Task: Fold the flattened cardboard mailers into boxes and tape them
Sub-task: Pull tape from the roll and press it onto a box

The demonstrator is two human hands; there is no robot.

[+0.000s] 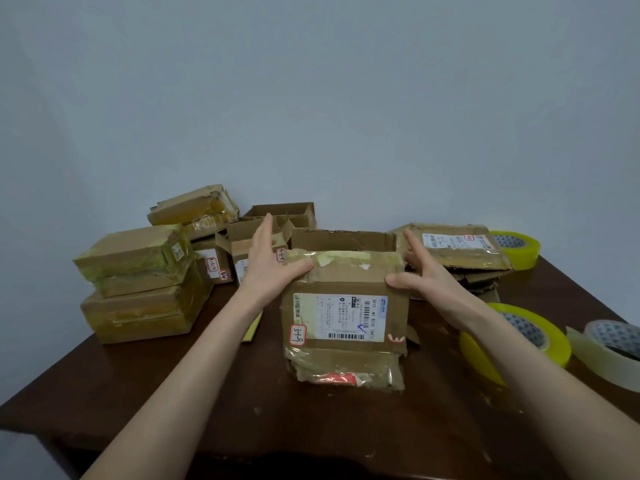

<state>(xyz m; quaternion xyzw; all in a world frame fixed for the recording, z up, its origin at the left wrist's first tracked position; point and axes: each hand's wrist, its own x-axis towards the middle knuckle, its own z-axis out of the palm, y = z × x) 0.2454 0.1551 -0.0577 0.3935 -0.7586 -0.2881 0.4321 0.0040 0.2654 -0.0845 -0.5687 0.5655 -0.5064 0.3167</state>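
Note:
A worn cardboard mailer box [343, 285] with a white shipping label stands half-formed in the middle of the dark wooden table [242, 393], its top open and a taped flap hanging toward me. My left hand [272, 263] presses its left upper corner with straight fingers, thumb across the front edge. My right hand [420, 271] presses the right side the same way, thumb on the front face. A pile of flattened mailers [457, 254] lies behind my right hand.
Taped boxes [138, 282] are stacked at the left. Several open boxes [263, 237] stand at the back centre. Yellow tape rolls sit at the back right [519, 249] and near right [530, 334], with a clear roll [609, 351] at the right edge.

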